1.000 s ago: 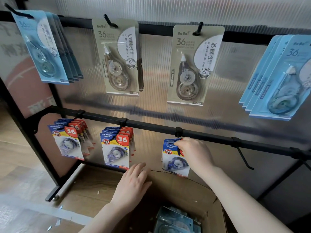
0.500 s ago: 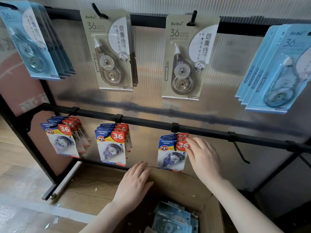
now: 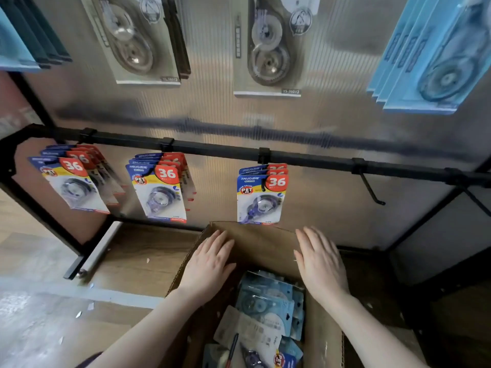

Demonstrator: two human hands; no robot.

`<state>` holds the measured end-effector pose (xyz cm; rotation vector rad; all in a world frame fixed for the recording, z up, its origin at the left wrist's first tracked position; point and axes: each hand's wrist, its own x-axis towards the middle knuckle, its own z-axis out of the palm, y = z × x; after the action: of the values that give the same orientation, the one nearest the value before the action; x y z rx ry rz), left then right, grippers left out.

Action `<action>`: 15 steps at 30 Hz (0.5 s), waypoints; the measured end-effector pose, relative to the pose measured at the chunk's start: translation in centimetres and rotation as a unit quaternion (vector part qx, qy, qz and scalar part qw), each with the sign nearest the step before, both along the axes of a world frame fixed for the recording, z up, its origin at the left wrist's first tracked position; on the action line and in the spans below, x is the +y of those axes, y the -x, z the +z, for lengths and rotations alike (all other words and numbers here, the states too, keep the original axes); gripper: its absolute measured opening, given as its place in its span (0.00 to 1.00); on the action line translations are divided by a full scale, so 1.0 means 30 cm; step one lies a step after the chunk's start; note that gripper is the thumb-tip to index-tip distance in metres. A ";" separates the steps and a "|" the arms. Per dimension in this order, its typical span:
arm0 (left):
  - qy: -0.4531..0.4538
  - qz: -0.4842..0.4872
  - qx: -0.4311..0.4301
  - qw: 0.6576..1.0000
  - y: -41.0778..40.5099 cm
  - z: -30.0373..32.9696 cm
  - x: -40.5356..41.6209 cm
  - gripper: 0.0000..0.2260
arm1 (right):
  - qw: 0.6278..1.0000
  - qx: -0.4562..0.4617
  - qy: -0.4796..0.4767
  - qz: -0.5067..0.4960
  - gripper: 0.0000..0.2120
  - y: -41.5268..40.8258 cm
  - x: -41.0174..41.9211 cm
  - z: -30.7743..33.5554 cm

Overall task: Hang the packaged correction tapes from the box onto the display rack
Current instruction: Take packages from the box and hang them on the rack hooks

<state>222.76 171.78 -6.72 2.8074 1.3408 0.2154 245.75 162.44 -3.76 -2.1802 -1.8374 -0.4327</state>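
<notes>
Both hands hold nothing: the left hand [image 3: 210,264] lies flat with fingers straight on the box's [image 3: 265,245] far flap, and the right hand [image 3: 320,264] hovers spread over the same flap, whether touching it I cannot tell. The packaged correction tapes [image 3: 265,309] still to be hung lie in a loose jumble inside the box, some face down; I can make out at least five, the rest hidden beneath.

Each pack looks light: a thin stiff card with a clear plastic blister over the dispenser. The card should bend rather than break, and the blister is probably slick, so the best hold is likely a pinch on the card's top edge beside the hang hole, leaving the hole free for the peg.

On the lower rail [image 3: 305,158] three pegs carry stacks of red-and-blue packs [image 3: 261,195], roughly three to five each, the nearest showing three. One empty hook [image 3: 370,189] stands to their right, with another partly seen at the edge. Above hang four groups of larger packs
</notes>
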 end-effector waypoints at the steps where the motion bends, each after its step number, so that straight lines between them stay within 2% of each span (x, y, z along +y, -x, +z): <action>1: -0.002 -0.003 0.002 1.000 -0.003 -0.026 -0.011 0.21 | 1.000 0.010 0.021 -0.004 0.19 0.009 -0.018 -0.028; 4: 0.017 -0.010 0.002 1.000 -0.006 -0.088 -0.046 0.25 | 0.996 0.024 0.085 -0.012 0.23 0.031 -0.064 -0.107; 7: 0.039 -0.009 0.006 0.999 -0.002 -0.146 -0.065 0.25 | 0.987 0.045 0.148 -0.035 0.25 0.034 -0.097 -0.193; 11: 0.126 -0.004 0.019 0.992 0.003 -0.232 -0.089 0.25 | 0.971 0.054 0.223 -0.069 0.26 0.048 -0.113 -0.268; 15: 0.200 -0.016 0.075 0.977 0.008 -0.326 -0.121 0.25 | 0.960 0.059 0.260 -0.082 0.25 0.059 -0.106 -0.317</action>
<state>222.53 168.16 -16.49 2.5402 1.2007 -0.2465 243.98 159.26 -13.28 -2.6355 -1.8669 0.1774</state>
